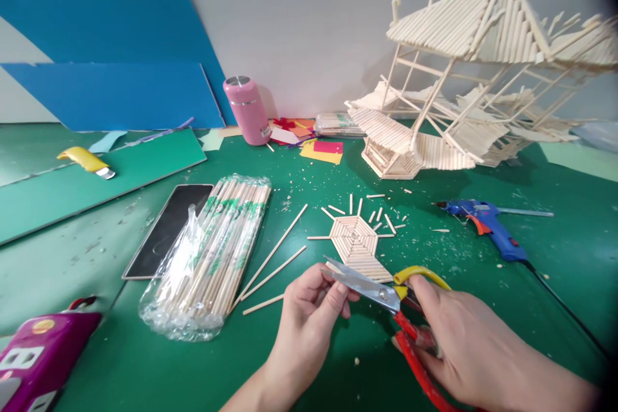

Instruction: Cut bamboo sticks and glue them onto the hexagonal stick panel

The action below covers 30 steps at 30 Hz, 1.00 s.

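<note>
Wrapped around a pair of scissors (374, 290) with one yellow and one red handle, my right hand (466, 328) holds them with the blades pointing left. My left hand (309, 312) pinches a short wooden stick (333, 267) at the blade tips; most of it is hidden by the fingers and blades. Just beyond the blades lies a flat spiderweb-like piece (352, 238) of thin sticks, with short stick pieces around it. Several loose long sticks (275, 270) rest to the left of it, near my left hand.
A plastic-wrapped bundle of sticks (226, 238) overlaps a dark phone-like slab (168, 225). A blue glue gun (497, 228) lies right, its cord trailing forward. Behind stand a stick-built pavilion model (434, 96) and a pink flask (248, 112). A yellow cutter (84, 159) and purple power strip (48, 354) are left.
</note>
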Motion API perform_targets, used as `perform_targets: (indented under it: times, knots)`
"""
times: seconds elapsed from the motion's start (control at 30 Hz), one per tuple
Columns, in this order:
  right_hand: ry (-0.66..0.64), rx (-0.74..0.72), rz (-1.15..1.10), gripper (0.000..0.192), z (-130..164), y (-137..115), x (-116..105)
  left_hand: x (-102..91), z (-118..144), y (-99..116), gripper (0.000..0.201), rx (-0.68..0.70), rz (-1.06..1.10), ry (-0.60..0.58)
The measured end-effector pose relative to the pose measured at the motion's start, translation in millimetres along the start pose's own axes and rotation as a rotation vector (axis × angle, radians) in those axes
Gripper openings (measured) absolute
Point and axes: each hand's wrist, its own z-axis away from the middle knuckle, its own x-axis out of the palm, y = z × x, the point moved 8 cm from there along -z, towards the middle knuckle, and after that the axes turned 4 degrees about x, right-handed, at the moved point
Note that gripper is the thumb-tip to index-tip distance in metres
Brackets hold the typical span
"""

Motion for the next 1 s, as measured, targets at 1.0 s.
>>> perform_targets:
  times: [1.0]
  knots:
    - [0.106, -0.029, -0.041, 0.028, 2.8, -3.0, -24.0, 6.0, -0.5, 5.6, 0.014, 0.057, -0.173, -0.058]
